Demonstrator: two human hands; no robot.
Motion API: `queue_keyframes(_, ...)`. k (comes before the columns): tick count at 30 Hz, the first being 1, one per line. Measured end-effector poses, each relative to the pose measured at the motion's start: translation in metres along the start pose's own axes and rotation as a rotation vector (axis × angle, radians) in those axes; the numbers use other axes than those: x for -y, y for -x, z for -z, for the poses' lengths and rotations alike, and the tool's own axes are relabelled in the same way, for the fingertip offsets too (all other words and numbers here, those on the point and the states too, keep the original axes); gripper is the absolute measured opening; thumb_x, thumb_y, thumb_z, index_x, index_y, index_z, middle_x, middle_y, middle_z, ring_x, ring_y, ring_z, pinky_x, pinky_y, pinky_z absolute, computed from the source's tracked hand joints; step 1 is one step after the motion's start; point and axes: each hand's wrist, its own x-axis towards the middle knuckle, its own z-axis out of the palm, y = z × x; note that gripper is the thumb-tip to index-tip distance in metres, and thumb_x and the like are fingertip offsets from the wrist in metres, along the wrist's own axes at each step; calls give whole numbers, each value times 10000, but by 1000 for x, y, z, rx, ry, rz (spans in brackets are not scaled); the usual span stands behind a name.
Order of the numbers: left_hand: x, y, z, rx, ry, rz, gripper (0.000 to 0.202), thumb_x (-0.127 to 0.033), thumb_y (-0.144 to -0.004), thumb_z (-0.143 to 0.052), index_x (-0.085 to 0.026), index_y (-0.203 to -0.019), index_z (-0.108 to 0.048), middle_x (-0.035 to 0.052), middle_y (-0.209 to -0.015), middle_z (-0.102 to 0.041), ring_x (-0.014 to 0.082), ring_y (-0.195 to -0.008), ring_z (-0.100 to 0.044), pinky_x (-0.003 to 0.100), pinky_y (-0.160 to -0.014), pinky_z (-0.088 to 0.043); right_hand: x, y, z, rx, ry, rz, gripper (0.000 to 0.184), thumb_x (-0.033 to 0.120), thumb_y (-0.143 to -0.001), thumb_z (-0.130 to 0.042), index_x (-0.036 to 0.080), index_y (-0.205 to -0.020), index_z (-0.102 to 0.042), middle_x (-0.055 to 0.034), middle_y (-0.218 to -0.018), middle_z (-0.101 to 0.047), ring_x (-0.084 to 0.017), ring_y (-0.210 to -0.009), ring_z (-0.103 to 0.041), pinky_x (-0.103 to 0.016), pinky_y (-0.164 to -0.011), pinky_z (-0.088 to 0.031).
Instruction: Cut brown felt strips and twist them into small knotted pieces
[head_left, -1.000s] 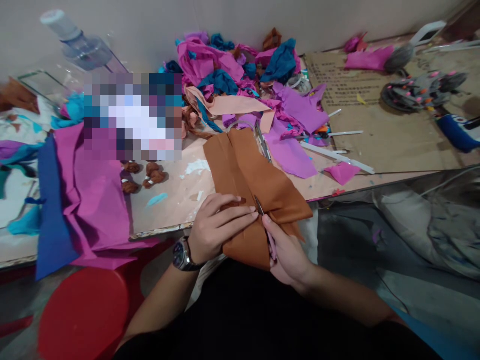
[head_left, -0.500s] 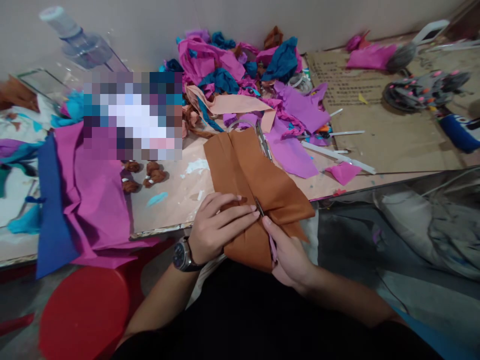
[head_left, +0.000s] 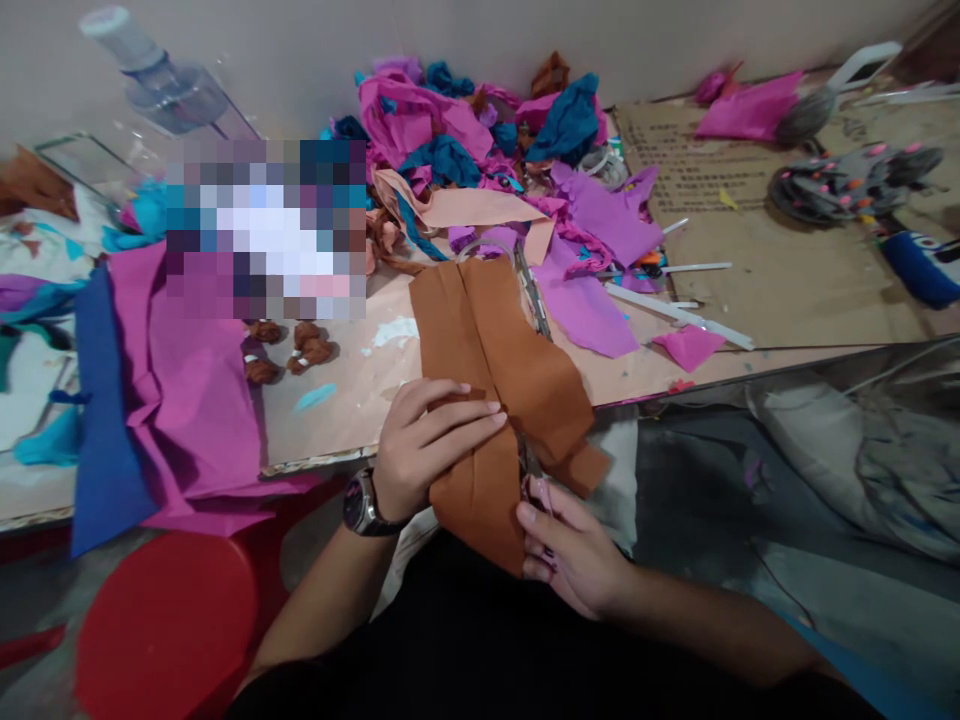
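Observation:
A brown sheet (head_left: 472,350), crepe paper or thin cloth, lies folded over the table edge in front of me and hangs toward my lap. My left hand (head_left: 435,440), a watch on its wrist, rests on the sheet with its fingers stretched out flat. In my right hand (head_left: 574,555) is a pair of scissors (head_left: 541,490), pink at the handles, with the fingers wrapped round them. The blades meet the sheet at a slit, partly hidden by it. Right of the slit, a brown flap (head_left: 547,390) has come apart from the left part.
Crumpled pink, teal and purple pieces (head_left: 435,120) pile at the back. Small brown bundles (head_left: 311,348) lie to the left, near a hanging magenta sheet (head_left: 195,400). White sticks (head_left: 697,320) and flat cardboard (head_left: 720,260) are on the right. A red stool (head_left: 169,630) stands below.
My right hand and the scissors have moved down toward me. The slit in the brown sheet gapes wider, and its right flap has shifted. My left hand has stayed almost still.

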Motion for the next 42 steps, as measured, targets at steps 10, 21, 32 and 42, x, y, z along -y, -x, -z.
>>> queue_keyframes(10,-4,-2,-2,18,-16,-68,435,-119,-1020,-596,-291,-1412,-669,34,-1268,-779,247,-1219,-623,453,-1002,-497,8,-8,-4,-161,-53,-23,594,672,-677,-905,206,-995,-723,75,-612,-534,-41,-448,-335,-140,-362,-111)
queue_keyframes(21,-2,11,0,-30,4,81,458,-91,-1030,-555,-313,-1411,-677,32,-1263,-776,234,-1216,-629,445,-1023,-530,-2,-16,-9,-99,-103,154,361,509,-810,-874,241,-1040,-797,-17,-1021,-803,-169,-940,-703,-313,-887,-546)
queue_keyframes(32,0,8,-2,0,24,40,470,-87,-1032,-557,-271,-1457,-637,56,-1263,-775,227,-1195,-643,436,-1007,-519,5,-16,-14,-40,-77,114,405,525,-792,-892,236,-1053,-783,53,-690,-641,-65,-505,-424,-200,-470,-370)
queue_keyframes(42,3,12,2,-32,49,84,378,-134,-1039,-568,-247,-1377,-692,68,-1235,-780,234,-1183,-655,436,-1005,-530,-1,-17,-5,221,49,8,514,618,-870,-795,175,-1075,-636,81,-548,-588,-75,-383,-509,-182,-415,-466)
